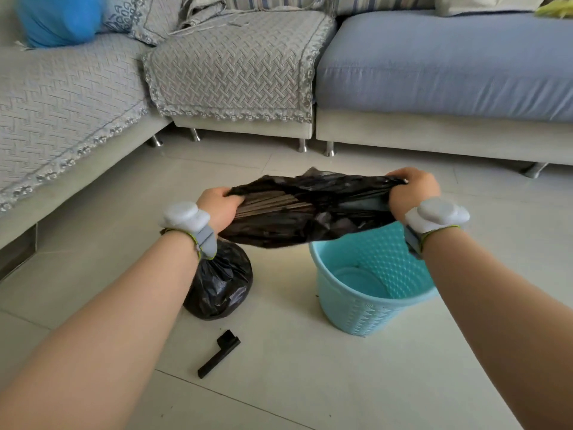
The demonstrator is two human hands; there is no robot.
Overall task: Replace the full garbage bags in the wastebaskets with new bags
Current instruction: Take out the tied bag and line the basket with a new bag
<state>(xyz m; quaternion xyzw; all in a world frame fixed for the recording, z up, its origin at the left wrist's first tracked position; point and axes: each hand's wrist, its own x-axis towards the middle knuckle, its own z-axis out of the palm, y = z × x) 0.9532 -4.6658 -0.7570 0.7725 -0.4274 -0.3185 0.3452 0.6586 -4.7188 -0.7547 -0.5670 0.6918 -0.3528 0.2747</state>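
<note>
A new black garbage bag [307, 212] is stretched in the air between both hands. My left hand [218, 206] grips its left edge and my right hand [412, 190] grips its right edge. The bag hangs just above and behind the rim of a turquoise plastic wastebasket [372, 302], which stands on the floor with no bag inside. A full, tied black garbage bag [220, 283] sits on the tiles to the left of the basket, partly hidden under my left wrist.
A black roll of bags [218, 353] lies on the tiled floor in front. A corner sofa [229, 72] with grey covers and a blue seat cushion [449, 66] runs along the back and left. A blue bundle [59, 20] rests on the sofa.
</note>
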